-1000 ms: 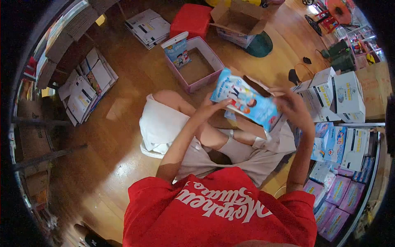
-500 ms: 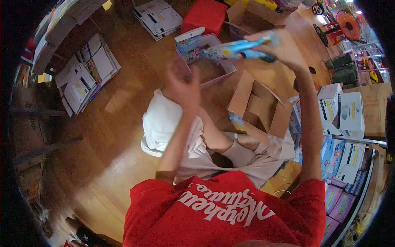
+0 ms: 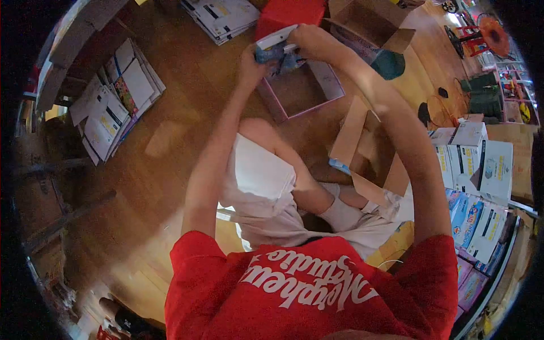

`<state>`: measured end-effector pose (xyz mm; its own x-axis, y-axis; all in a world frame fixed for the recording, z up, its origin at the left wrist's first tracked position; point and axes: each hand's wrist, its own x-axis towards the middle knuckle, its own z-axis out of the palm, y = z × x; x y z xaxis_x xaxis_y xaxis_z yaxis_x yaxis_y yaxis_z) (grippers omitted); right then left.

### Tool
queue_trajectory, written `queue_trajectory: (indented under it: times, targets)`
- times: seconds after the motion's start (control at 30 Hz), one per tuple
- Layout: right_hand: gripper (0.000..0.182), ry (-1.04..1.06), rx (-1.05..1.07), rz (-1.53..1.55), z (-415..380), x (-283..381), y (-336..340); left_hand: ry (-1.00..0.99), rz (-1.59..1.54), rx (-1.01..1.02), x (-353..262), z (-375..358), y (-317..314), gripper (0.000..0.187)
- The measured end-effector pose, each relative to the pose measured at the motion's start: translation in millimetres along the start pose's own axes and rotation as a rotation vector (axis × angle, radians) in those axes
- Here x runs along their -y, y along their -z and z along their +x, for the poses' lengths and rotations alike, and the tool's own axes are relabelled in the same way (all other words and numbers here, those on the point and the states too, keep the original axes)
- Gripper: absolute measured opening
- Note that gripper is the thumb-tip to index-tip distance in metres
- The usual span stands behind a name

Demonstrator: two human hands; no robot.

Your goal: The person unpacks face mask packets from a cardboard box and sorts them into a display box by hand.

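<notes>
My left hand (image 3: pixel 253 67) is closed around the left side of a blue printed package with a white upper edge (image 3: pixel 272 51). On the other side, my right hand (image 3: pixel 313 42) has its fingers curled at the right end of the blue-and-white packages; whether it grips one or two is hidden. Both hands are over the far-left corner of an open box with pink edges (image 3: pixel 330 82), whose visible bottom is bare brown. An open brown cardboard box (image 3: pixel 347 136) lies beside my right forearm.
A red box (image 3: pixel 289 17) and another open carton (image 3: pixel 374 22) stand at the back. Flattened white cartons are stacked at the left (image 3: pixel 107 122) and far left-centre (image 3: pixel 221 17). White boxes (image 3: pixel 496 170) and blue boxes (image 3: pixel 467 218) line the right side.
My right hand has brought a blue package leftward to the pink-edged box. My left hand has risen and closed on the package there. The view has shifted slightly.
</notes>
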<state>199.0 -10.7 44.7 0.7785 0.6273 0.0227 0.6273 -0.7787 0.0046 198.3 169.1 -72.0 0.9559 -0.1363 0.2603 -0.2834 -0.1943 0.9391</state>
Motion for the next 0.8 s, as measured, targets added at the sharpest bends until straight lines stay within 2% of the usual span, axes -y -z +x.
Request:
queue_trajectory:
  times: [0.07, 0.13, 0.23, 0.43, 0.53, 0.63, 0.73, 0.8]
  targets:
    - [0.028, 0.017, -0.023, -0.006, -0.5, -5.2, -11.3, 0.106, 0.075, -0.009, -32.2, -10.1, 5.6, 0.052]
    - [0.027, 0.018, -0.037, 0.044, -3.8, -9.2, -18.8, 0.117, 0.092, 0.002, -31.3, -9.0, 7.6, 0.050]
    - [0.026, -0.216, -0.059, -0.006, 4.6, -19.0, -44.1, 0.051, 0.046, 0.043, -4.1, -0.4, 4.2, 0.050]
    - [0.028, -0.206, -0.007, -0.086, 6.1, -4.3, -29.2, -0.051, 0.117, 0.029, 4.5, 0.7, 4.3, 0.049]
    - [0.040, -0.220, -0.385, -0.278, -7.9, 3.0, -36.5, -0.089, 0.128, 0.012, -1.8, 0.0, 6.4, 0.050]
    - [0.053, -0.615, -0.544, -0.135, -8.8, 11.1, -35.6, -0.031, 0.252, 0.001, -6.6, -4.3, 8.4, 0.053]
    - [0.066, -0.493, -0.607, 0.025, -12.1, -8.7, -45.3, -0.006, 0.218, 0.015, 7.8, -0.1, 6.9, 0.053]
    - [0.072, -0.474, -0.595, 0.253, -7.5, -26.1, -57.9, 0.000, 0.145, 0.029, 19.4, 4.4, 6.4, 0.052]
